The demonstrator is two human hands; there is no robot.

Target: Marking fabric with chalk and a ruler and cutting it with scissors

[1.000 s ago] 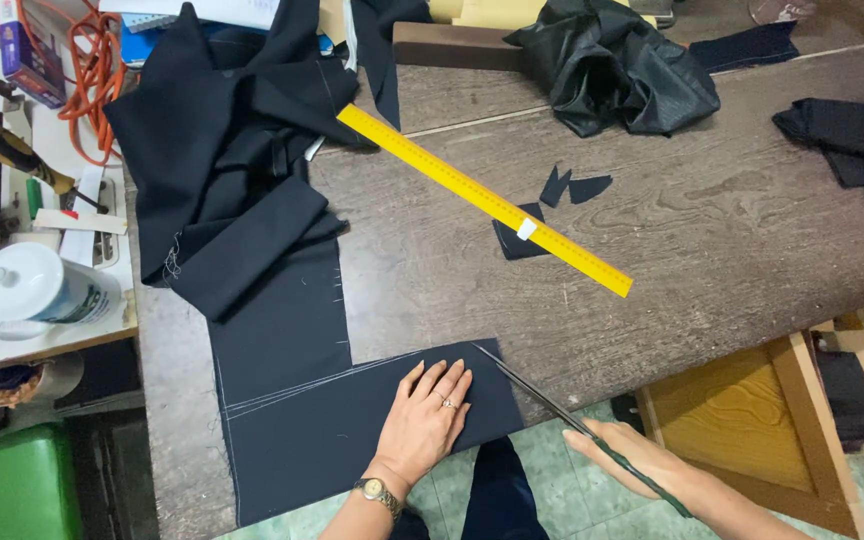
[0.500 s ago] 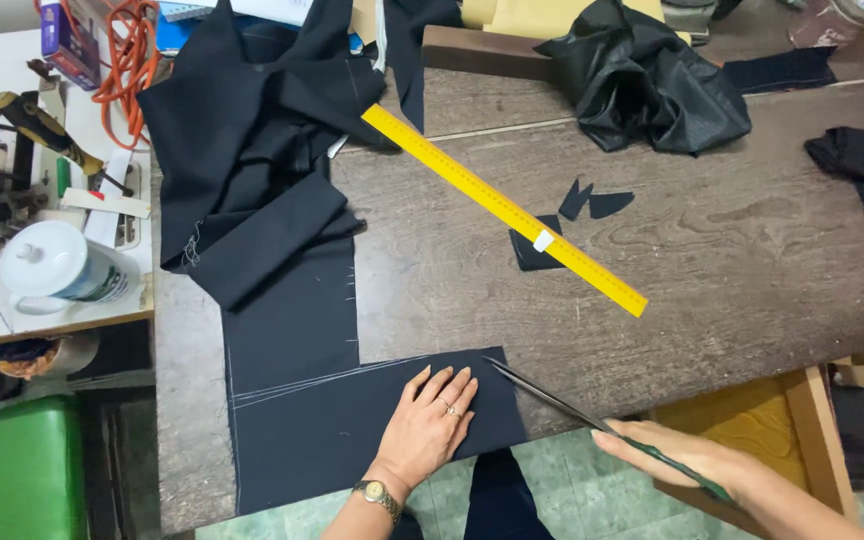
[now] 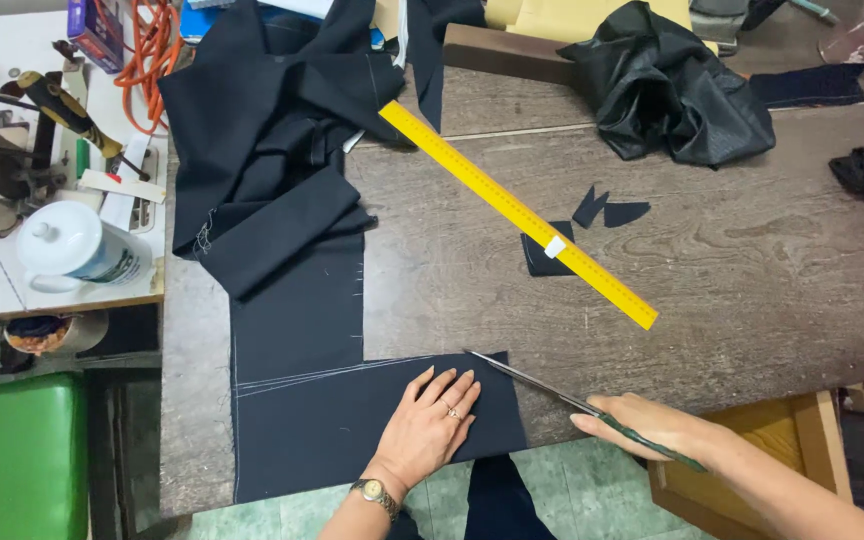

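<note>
A dark navy fabric piece with white chalk lines lies flat at the near edge of the wooden table. My left hand, wearing a watch and a ring, presses palm-down on it with fingers spread. My right hand grips long scissors with green handles. The blades point up-left, their tip at the top right corner of the fabric, just beside my left fingers.
A long yellow ruler lies diagonally across the table over small dark scraps. Bunched dark cloth sits upper left, black lining at the back. A side bench holds a white mug, tools and an orange cord. A green stool stands lower left.
The view has shifted slightly. My right hand has slid the scissors forward, bringing the tip nearer the fabric's top right corner. My left hand stays pressed flat on the fabric.
</note>
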